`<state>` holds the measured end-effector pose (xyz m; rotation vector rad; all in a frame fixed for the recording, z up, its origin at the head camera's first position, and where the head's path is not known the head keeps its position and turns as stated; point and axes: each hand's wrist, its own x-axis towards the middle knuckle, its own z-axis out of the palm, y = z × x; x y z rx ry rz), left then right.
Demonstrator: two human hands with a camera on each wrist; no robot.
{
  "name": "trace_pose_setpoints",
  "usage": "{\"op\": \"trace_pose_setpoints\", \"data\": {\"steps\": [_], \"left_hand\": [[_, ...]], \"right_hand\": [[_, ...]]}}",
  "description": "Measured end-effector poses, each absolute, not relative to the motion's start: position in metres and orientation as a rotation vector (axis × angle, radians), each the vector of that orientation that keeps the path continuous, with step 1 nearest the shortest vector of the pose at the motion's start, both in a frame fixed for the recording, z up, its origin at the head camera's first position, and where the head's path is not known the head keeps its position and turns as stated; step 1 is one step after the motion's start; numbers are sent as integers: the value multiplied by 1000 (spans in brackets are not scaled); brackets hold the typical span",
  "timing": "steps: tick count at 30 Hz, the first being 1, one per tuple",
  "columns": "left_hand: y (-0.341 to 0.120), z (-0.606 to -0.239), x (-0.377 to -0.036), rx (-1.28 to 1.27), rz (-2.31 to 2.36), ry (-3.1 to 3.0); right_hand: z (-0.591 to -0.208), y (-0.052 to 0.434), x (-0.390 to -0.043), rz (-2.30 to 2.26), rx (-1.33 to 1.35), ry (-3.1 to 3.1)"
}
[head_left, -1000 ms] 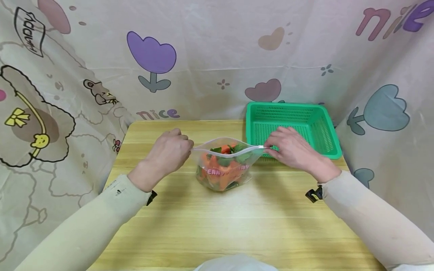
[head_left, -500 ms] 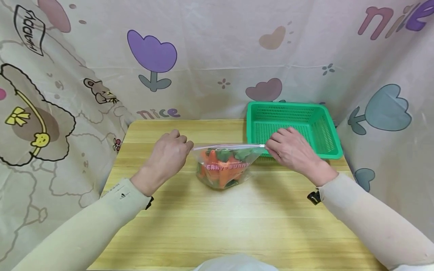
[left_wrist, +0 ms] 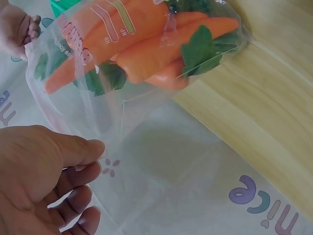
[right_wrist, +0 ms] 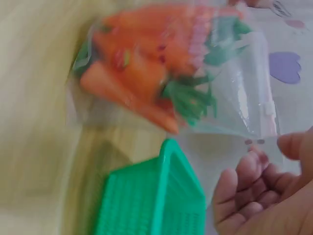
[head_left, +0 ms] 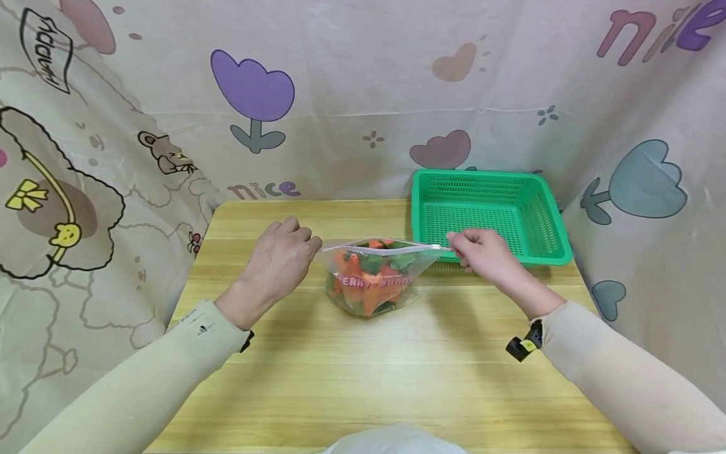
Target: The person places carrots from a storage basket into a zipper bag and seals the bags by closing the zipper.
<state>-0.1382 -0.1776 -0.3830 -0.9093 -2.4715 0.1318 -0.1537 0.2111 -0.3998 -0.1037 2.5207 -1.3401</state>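
Observation:
A clear zip bag (head_left: 371,284) of orange carrots with green leaves stands on the wooden table (head_left: 368,372). My left hand (head_left: 309,247) pinches the left end of the bag's top strip. My right hand (head_left: 456,244) pinches the right end, by the white slider, with its fingers curled. The strip is stretched between both hands. In the left wrist view the bag (left_wrist: 142,54) hangs past my left hand (left_wrist: 73,161). The blurred right wrist view shows the bag (right_wrist: 161,73) beside my right hand (right_wrist: 264,181).
A green perforated basket (head_left: 547,230) sits at the table's back right, just behind my right hand, and shows as the basket (right_wrist: 146,200) in the right wrist view. Printed cloth walls close in the back and both sides. A white rounded object (head_left: 394,441) lies at the near edge.
The bag's mouth was drawn from open to a nearly straight line. My right hand's spread fingers have curled into a pinch at the slider. The left hand has stayed in place.

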Motion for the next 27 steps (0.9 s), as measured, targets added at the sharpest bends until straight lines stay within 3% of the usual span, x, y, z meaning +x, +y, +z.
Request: {"op": "trace_pose_setpoints", "data": {"steps": [5, 10, 27], "left_hand": [[-178, -383, -138, -921, 145, -2473], [-180, -383, -140, -942, 153, -2469], [-200, -413, -148, -899, 151, -2427]], "right_hand": [[-399, 208, -156, -1593, 215, 1967], [-401, 198, -154, -1820, 350, 1649], [-430, 192, -146, -2018, 264, 1884]]}}
